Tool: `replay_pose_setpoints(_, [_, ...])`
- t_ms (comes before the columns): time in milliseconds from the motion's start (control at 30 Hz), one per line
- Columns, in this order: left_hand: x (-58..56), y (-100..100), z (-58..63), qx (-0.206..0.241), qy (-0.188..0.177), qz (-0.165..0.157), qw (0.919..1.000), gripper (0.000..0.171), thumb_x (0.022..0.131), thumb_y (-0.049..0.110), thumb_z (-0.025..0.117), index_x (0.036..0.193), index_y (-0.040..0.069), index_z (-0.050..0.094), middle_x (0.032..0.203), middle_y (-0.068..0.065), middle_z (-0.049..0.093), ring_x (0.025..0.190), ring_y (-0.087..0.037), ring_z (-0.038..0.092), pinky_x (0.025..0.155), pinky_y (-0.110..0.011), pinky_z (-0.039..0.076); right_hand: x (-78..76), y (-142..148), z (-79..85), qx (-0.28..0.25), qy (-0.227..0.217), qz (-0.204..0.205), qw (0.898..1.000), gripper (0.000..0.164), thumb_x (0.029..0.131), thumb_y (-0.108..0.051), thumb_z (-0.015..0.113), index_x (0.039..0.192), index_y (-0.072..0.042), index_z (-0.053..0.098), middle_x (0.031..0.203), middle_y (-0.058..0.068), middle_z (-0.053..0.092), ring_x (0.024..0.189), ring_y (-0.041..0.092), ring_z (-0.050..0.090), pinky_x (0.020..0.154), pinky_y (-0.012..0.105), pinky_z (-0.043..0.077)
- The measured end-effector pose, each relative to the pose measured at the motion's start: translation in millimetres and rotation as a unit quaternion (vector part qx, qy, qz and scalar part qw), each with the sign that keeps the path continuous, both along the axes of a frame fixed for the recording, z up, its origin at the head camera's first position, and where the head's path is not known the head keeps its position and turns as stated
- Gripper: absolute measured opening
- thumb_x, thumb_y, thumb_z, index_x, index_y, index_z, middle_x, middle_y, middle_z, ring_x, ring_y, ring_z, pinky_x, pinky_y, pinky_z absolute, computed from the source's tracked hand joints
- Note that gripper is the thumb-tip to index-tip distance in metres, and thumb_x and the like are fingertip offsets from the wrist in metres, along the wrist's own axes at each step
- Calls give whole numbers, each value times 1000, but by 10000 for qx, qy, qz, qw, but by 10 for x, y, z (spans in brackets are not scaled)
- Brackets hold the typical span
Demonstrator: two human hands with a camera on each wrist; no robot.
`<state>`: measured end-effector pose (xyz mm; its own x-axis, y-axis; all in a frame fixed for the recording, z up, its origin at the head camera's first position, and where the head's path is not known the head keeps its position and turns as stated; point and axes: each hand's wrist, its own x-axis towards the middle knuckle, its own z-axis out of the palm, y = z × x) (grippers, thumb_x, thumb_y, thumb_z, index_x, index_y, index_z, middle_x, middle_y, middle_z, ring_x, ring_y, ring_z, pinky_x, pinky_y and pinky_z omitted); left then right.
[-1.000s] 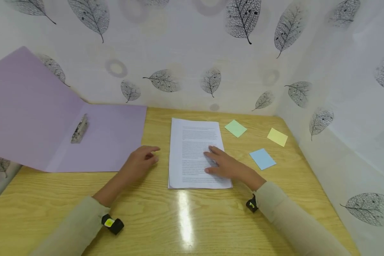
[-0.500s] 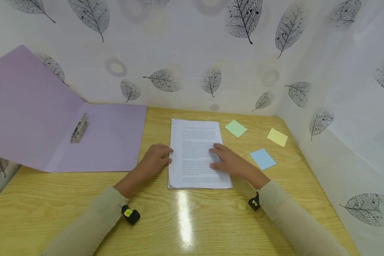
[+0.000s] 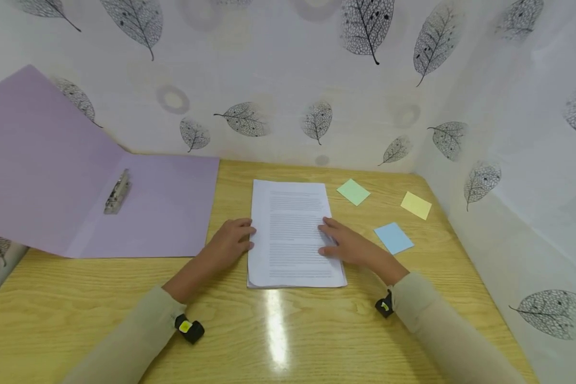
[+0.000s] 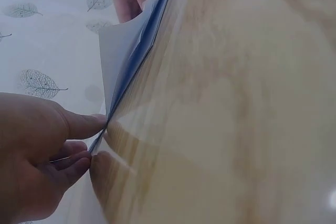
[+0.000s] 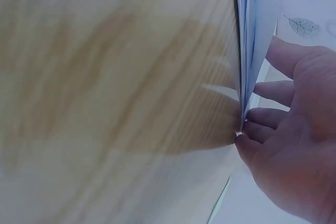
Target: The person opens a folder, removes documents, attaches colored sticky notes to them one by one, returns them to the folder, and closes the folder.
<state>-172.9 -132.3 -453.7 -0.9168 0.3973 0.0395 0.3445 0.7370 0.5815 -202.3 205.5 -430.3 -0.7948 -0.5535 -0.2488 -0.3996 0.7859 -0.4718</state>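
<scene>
A stack of printed paper sheets (image 3: pixel 295 234) lies on the wooden table between both hands. The left hand (image 3: pixel 228 244) holds its left edge; in the left wrist view the thumb (image 4: pixel 86 126) and the fingers (image 4: pixel 73 166) of that hand meet at the edge. My right hand (image 3: pixel 348 242) rests at the right edge, its thumb over the top sheet in the head view and its fingers loosely extended along the side. Near the front, the upper sheets stand slightly apart from the lower ones (image 4: pixel 139 59). How firmly the right fingers touch is hidden.
Left of the paper lies an opened purple folder (image 3: pixel 173 208) with a metal clip (image 3: pixel 118 193), its cover leaning against the patterned wall covering. Green (image 3: pixel 353 192), yellow (image 3: pixel 416 205) and blue (image 3: pixel 393 238) sticky notes lie on the right of the table (image 3: pixel 221 330).
The left hand has moved in from the left to the paper's edge, then slightly back. The stack has shifted a little left and toward me. My right hand has slid outward to the right edge.
</scene>
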Motion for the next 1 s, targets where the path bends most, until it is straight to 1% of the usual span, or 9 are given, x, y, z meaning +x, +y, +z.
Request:
replay_pose_setpoints(233, [87, -35, 12, 0, -83, -20, 10000, 38, 98, 10, 64, 132, -6, 62, 146, -24, 52, 137, -43, 45, 115, -56, 36, 57, -41, 55, -79, 26, -85, 9999, 72, 100, -35, 63, 155, 1, 33, 166, 22, 18, 152, 43, 20, 122, 56, 22])
replay_pose_setpoints(333, [95, -27, 11, -2, -87, -25, 10000, 38, 98, 10, 64, 132, -6, 62, 145, -23, 53, 136, -42, 45, 114, -55, 37, 51, 39, 68, -216, 64, -286, 9993, 72, 101, -38, 61, 155, 0, 34, 165, 22, 21, 151, 43, 21, 121, 58, 23])
replay_pose_setpoints(400, [86, -23, 7, 18, -96, -10, 10000, 38, 98, 10, 64, 132, -6, 62, 145, -23, 53, 136, -42, 45, 114, -55, 38, 37, 143, 87, -295, 108, -504, 9982, 72, 101, -39, 60, 155, 0, 34, 165, 23, 22, 151, 44, 21, 121, 60, 22])
replay_pose_setpoints(500, [73, -22, 1, 32, -78, -5, 10000, 38, 98, 10, 65, 132, -6, 62, 145, -23, 53, 136, -42, 45, 114, -55, 38, -3, 372, 105, -245, 221, -820, 9961, 71, 102, -39, 58, 156, 0, 32, 164, 25, 20, 151, 47, 20, 120, 63, 21])
replay_pose_setpoints(600, [76, -21, 0, 107, -94, 18, 9999, 38, 98, 10, 65, 131, -6, 62, 144, -23, 54, 136, -42, 46, 113, -55, 38, -50, 641, 129, -1, 392, -1024, 9940, 71, 103, -37, 57, 154, 5, 32, 162, 31, 20, 147, 53, 21, 117, 67, 22])
replay_pose_setpoints(733, [92, -13, -1, 150, -70, -13, 9999, 37, 98, 11, 65, 131, -6, 62, 143, -23, 54, 135, -42, 46, 113, -55, 39, -83, 994, 133, 446, 475, -1363, 9885, 75, 103, -40, 56, 153, 9, 30, 158, 39, 20, 143, 58, 23, 113, 71, 25])
replay_pose_setpoints(800, [100, -10, 1, 150, -56, -20, 9999, 36, 98, 11, 64, 131, -5, 63, 143, -23, 54, 136, -42, 46, 113, -55, 39, -83, 1132, 123, 581, 420, -1528, 9857, 77, 103, -41, 56, 152, 11, 28, 156, 41, 21, 141, 59, 25, 111, 71, 27])
replay_pose_setpoints(867, [107, -10, 9, 164, -48, -22, 9999, 36, 99, 11, 64, 131, -5, 63, 143, -23, 54, 136, -43, 46, 113, -55, 39, -80, 1237, 100, 674, 366, -1608, 9840, 80, 103, -41, 57, 151, 15, 26, 153, 42, 25, 139, 59, 29, 110, 70, 30])
replay_pose_setpoints(1000, [110, -11, 22, 182, -17, -13, 9998, 35, 98, 11, 64, 130, -5, 63, 142, -24, 55, 135, -43, 47, 113, -55, 39, -60, 1339, 51, 667, 249, -1727, 9824, 82, 102, -40, 58, 152, 16, 23, 153, 40, 29, 139, 57, 32, 111, 67, 33])
